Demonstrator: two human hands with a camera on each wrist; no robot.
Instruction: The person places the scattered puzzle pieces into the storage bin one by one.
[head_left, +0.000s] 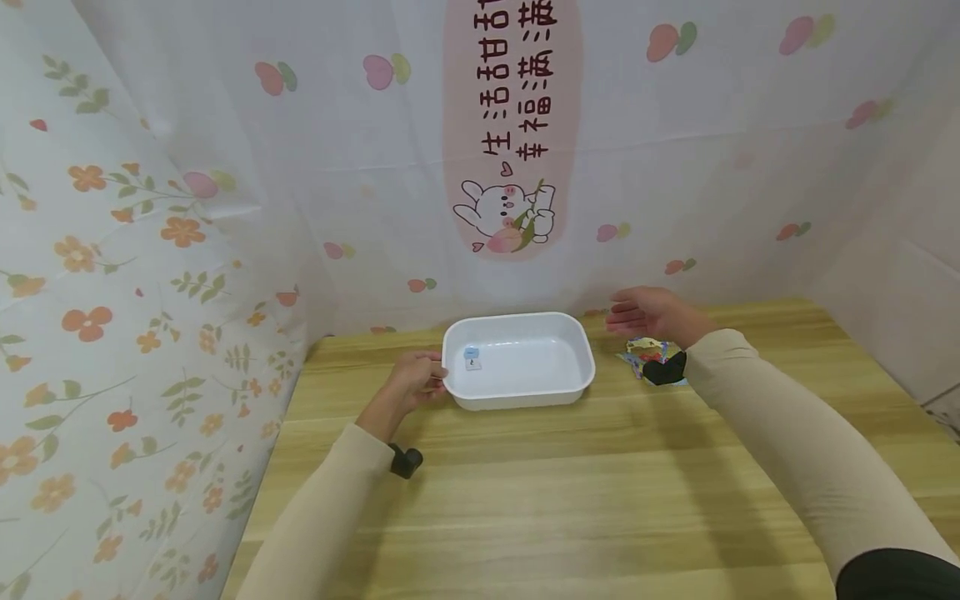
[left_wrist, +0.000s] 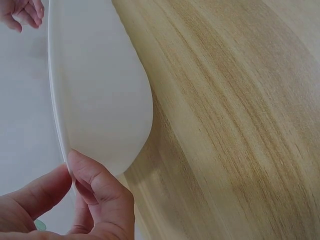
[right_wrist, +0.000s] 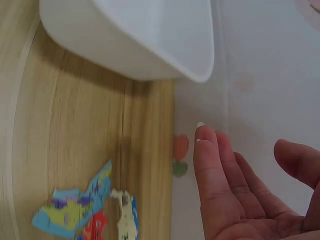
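Observation:
A white rectangular plastic basin (head_left: 517,403) sits near the back of the wooden table. My left hand (head_left: 411,379) pinches its left rim between thumb and fingers, as the left wrist view shows with the basin wall (left_wrist: 105,95) close by. Inside, toward the left, lies a small blue and white patch (head_left: 472,358), too small to make out. My right hand (head_left: 651,312) hovers to the right of the basin, apart from it, with fingers extended and nothing held. Below that hand, colourful map-like puzzle pieces (right_wrist: 75,207) lie on the table, partly hidden in the head view.
The wooden table (head_left: 510,508) stretches toward me in front of the basin. Behind it hangs a white printed cloth (head_left: 360,183), and a floral cloth (head_left: 150,333) borders the left side. Black wrist devices sit beneath both of my wrists.

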